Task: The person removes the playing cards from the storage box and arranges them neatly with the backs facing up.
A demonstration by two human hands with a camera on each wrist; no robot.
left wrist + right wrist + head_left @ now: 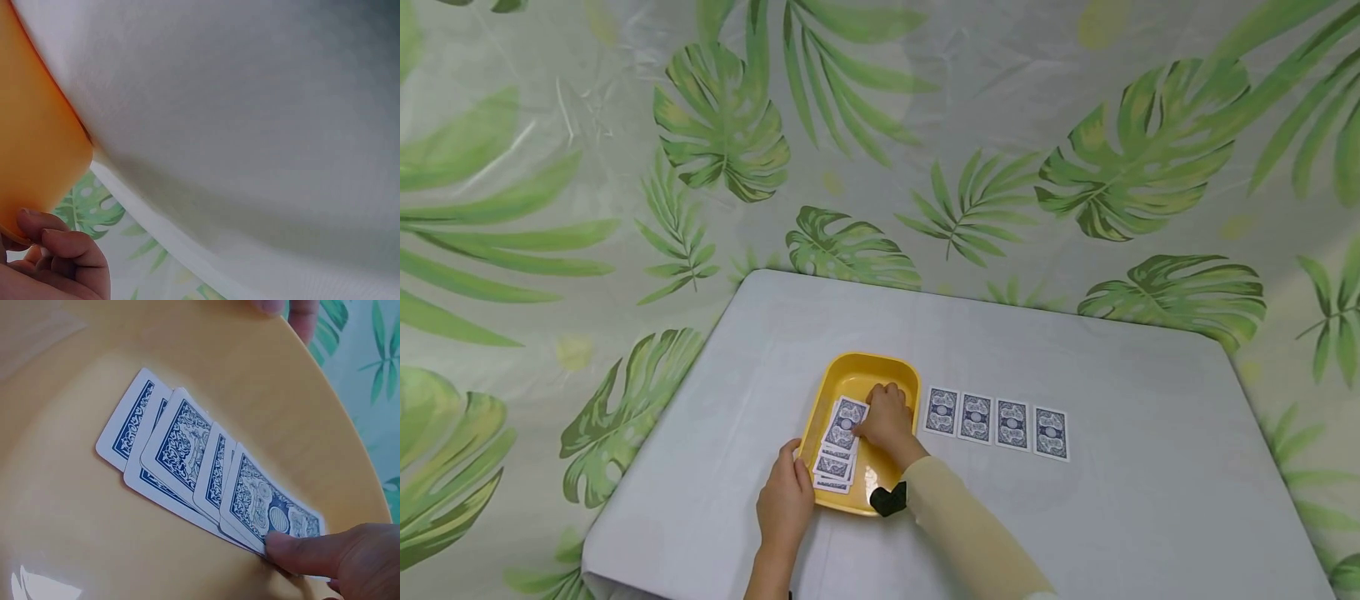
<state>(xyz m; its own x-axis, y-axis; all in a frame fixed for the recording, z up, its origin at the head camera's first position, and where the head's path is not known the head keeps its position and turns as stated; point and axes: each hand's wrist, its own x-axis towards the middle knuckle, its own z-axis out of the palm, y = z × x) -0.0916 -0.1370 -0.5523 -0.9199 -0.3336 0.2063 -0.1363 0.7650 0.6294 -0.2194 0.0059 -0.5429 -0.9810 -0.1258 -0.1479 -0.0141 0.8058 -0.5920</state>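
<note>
A yellow tray [913, 379] stands on the table with several blue-backed playing cards [832, 468] overlapping in a row along its left side, face down. My left hand [786, 496] grips the tray's near left rim; in the left wrist view its thumb and fingers [69, 247] pinch the orange-looking edge. Inside the tray, my right hand [886, 421] pinches the right edge of the topmost playing card [848, 423]. The right wrist view shows the thumb [294, 550] lying over that card's edge, with the other fingers mostly hidden behind it.
To the right of the tray, several face-down playing cards [1013, 425] lie side by side in a row. The table [1150, 500] has a pale cloth. Behind it hangs a leaf-patterned sheet [970, 100]. A dark patch [889, 500] overlaps the tray's near right corner.
</note>
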